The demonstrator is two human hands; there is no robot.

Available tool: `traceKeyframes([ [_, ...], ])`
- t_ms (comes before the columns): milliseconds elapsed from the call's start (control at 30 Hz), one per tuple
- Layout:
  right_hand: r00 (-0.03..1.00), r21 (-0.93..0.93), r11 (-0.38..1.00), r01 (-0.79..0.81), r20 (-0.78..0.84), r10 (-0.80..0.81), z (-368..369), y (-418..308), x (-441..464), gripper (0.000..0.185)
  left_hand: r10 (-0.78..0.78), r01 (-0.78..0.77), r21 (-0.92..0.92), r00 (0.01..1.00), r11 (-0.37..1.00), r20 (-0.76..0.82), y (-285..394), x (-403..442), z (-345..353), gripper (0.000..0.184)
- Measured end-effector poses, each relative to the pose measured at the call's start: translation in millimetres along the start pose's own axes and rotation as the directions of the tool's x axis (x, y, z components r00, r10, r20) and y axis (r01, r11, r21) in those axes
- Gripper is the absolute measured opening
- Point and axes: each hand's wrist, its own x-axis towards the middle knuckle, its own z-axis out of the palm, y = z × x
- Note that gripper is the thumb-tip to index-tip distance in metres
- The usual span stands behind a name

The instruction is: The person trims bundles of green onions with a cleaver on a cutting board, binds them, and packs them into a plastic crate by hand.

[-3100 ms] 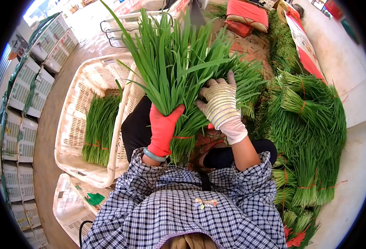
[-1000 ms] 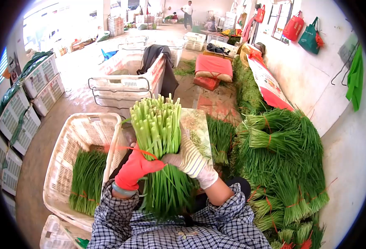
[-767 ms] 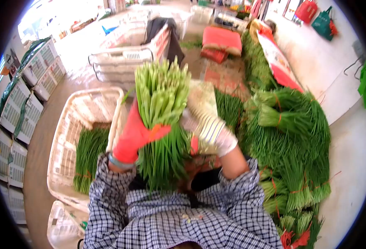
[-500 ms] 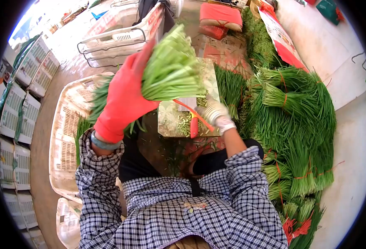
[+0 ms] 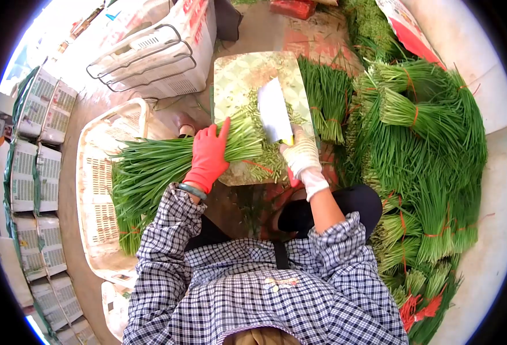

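A bunch of long green stalks (image 5: 158, 164) lies sideways, its pale cut ends on a light patterned board (image 5: 236, 75). Around it closes my left hand (image 5: 208, 156) in a red glove, near the board's left edge. My right hand (image 5: 303, 158), in a striped white glove, grips a cleaver (image 5: 273, 112) by its handle. The wide blade is raised to the right of the stalk ends, over the board. Short trimmed pieces (image 5: 256, 167) and a red tie are scattered beside the stalks.
A white crate (image 5: 95, 190) with a tied bunch stands at left. Tied bunches (image 5: 431, 167) are heaped at right beside the wall. Another wire-handled crate (image 5: 167, 69) is beyond the board. Stacked crates (image 5: 35, 172) line the far left.
The bunch, upright in both hands earlier, has been laid sideways with its ends on the board. My right hand let go of it and has taken hold of the cleaver, now lifted.
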Motion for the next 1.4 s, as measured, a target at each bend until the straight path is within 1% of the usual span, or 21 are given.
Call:
traceKeyframes([
  [67,0.983,0.24,0.965,0.105,-0.171,-0.065,6.5,9.5,-19.2,0.061,0.055,-0.058,-0.05,0.997,0.997,-0.058,-1.1,-2.7,-1.5,0.116],
  [100,0.956,0.258,0.945,0.199,-0.264,-0.129,20.9,28.6,-24.6,0.065,0.065,-0.057,-0.079,0.993,0.995,0.094,-1.2,-5.1,-9.3,0.122],
  [133,0.96,0.269,0.946,0.182,-0.255,-0.113,22.2,28.2,-33.8,0.065,0.067,-0.059,-0.076,0.991,0.995,0.114,0.0,-4.5,-13.5,0.122],
  [200,0.985,0.683,0.718,0.136,-0.171,-0.024,23.8,23.5,-48.8,0.065,0.144,-0.137,-0.189,0.989,0.972,0.023,3.1,3.3,-17.2,0.126],
  [233,0.948,0.513,0.829,0.222,-0.311,-0.061,29.8,26.5,-53.3,0.063,0.147,-0.145,-0.164,0.989,0.976,0.0,10.4,8.7,-18.0,0.126],
  [267,0.951,0.52,0.828,0.21,-0.306,-0.049,30.9,25.7,-54.2,0.063,0.151,-0.147,-0.161,0.989,0.976,0.013,18.7,13.3,-13.9,0.126],
  [333,0.989,0.642,0.767,0.014,-0.12,0.082,18.2,15.0,-59.6,0.062,0.13,-0.128,-0.034,0.99,0.991,0.049,34.1,19.5,-2.7,0.126],
  [367,0.989,0.673,0.734,-0.09,-0.025,0.144,7.0,5.0,-63.8,0.061,0.124,-0.123,0.053,0.992,0.991,-0.017,36.0,22.8,7.2,0.124],
  [400,0.988,0.674,0.732,-0.101,-0.021,0.156,8.0,8.6,-64.0,0.061,0.129,-0.129,0.049,0.992,0.99,-0.006,35.2,23.8,13.9,0.124],
  [500,0.971,0.529,0.835,0.152,-0.239,-0.025,9.0,13.3,-65.9,0.06,0.123,-0.136,-0.237,0.99,0.962,-0.07,24.2,23.1,8.0,0.12],
  [533,0.972,0.537,0.832,0.14,-0.235,-0.012,8.9,14.2,-65.4,0.06,0.128,-0.138,-0.233,0.99,0.963,-0.057,19.4,25.1,9.0,0.12],
  [633,0.949,0.501,0.826,0.261,-0.292,-0.122,11.1,14.0,-62.0,0.061,0.196,-0.196,-0.072,0.981,0.978,-0.011,17.9,24.6,8.1,0.12],
  [767,0.958,0.423,0.876,0.231,-0.255,-0.129,2.6,8.8,-63.6,0.061,0.136,-0.137,0.054,0.99,0.989,0.031,34.8,24.1,7.3,0.119],
  [833,0.957,0.452,0.86,0.236,-0.26,-0.126,5.4,13.0,-61.9,0.06,0.15,-0.147,0.201,0.989,0.969,-0.004,44.6,17.8,4.5,0.12],
  [900,0.955,0.485,0.839,0.246,-0.269,-0.125,6.4,12.9,-60.8,0.06,0.159,-0.153,0.183,0.987,0.971,-0.018,43.2,15.5,7.8,0.12],
  [967,0.986,0.545,0.829,0.127,-0.157,-0.048,2.3,9.9,-63.3,0.06,0.168,-0.161,0.165,0.985,0.973,-0.033,37.0,15.0,11.2,0.119],
  [1100,0.974,0.584,0.791,0.182,-0.215,-0.066,9.6,15.0,-64.2,0.06,0.235,-0.234,-0.043,0.972,0.971,0.024,17.5,27.9,8.4,0.117],
  [1167,0.968,0.43,0.883,0.191,-0.23,-0.097,12.6,20.8,-61.2,0.061,0.29,-0.282,-0.112,0.955,0.953,0.058,11.5,30.9,5.8,0.115],
  [1267,0.981,0.401,0.912,0.087,-0.195,-0.008,12.1,21.5,-53.5,0.063,0.312,-0.301,-0.133,0.948,0.944,0.07,9.1,32.3,4.6,0.113],
  [1300,0.957,0.309,0.939,0.153,-0.282,-0.063,25.9,31.4,-48.6,0.066,0.312,-0.301,-0.132,0.948,0.944,0.069,10.0,31.6,3.8,0.113],
  [1400,0.904,0.274,0.921,0.277,-0.399,-0.154,31.0,31.2,-42.6,0.067,0.328,-0.322,-0.093,0.943,0.942,0.053,18.4,26.0,-0.6,0.112],
])
